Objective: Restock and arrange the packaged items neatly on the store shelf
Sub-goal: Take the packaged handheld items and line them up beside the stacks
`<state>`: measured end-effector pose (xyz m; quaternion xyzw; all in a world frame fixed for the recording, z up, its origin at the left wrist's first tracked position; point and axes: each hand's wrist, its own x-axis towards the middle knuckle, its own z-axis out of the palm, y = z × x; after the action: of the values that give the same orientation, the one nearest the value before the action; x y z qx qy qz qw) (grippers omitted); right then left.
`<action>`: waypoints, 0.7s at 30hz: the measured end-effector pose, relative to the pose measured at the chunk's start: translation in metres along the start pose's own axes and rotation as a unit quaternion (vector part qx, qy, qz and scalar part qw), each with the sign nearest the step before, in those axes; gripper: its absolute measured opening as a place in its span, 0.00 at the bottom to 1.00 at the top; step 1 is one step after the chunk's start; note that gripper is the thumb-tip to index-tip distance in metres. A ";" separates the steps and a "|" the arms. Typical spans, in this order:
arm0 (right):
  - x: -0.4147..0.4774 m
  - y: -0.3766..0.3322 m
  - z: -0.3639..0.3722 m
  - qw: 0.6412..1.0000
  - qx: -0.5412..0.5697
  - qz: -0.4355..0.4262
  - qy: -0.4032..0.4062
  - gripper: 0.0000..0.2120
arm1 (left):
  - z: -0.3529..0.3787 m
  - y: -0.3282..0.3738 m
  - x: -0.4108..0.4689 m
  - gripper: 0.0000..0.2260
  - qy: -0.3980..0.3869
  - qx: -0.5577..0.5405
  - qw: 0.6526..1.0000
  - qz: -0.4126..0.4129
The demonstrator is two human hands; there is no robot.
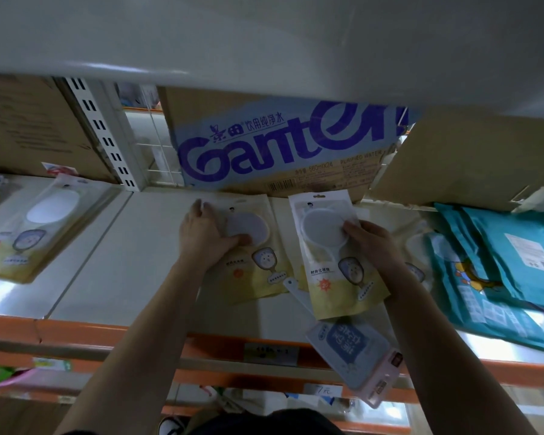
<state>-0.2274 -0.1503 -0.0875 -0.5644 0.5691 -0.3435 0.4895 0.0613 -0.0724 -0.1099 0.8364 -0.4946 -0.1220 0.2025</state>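
Watching remotely, I saw the left grip [208, 235] resting on a first yellow packet [258, 268] that lay flat on the white shelf [145, 246], its fingers curled at the packet's far left corner and its thumb pressed on the round pad window. The right grip [372, 246] pinched a second yellow packet [336, 271] just right of the first, thumb on its front, with the far end pointing toward the Ganten carton [280, 146] at the back. Teal packets [515, 255] lay further right, and a matching packet [29, 230] lay well to the left.
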 end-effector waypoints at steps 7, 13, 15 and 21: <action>-0.001 0.001 0.000 1.000 0.014 0.003 -0.010 0.07 | 0.000 0.019 -0.007 0.31 0.008 0.048 0.996 -0.071; 0.000 -0.003 -0.003 1.000 0.013 0.001 -0.019 0.06 | 0.000 0.017 -0.004 0.24 -0.013 0.015 0.996 -0.085; 0.001 -0.005 -0.004 1.000 0.010 0.000 -0.022 0.05 | -0.001 0.016 -0.007 0.21 -0.004 0.001 0.997 -0.083; 0.001 -0.019 0.006 0.999 0.027 -0.007 -0.030 0.04 | -0.015 -0.007 -0.017 0.10 0.088 -0.155 0.982 -0.066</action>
<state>-0.2158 -0.1529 -0.0710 -0.5650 0.5408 -0.3449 0.5189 0.0647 -0.0518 -0.0994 0.8332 -0.3932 -0.1365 0.3640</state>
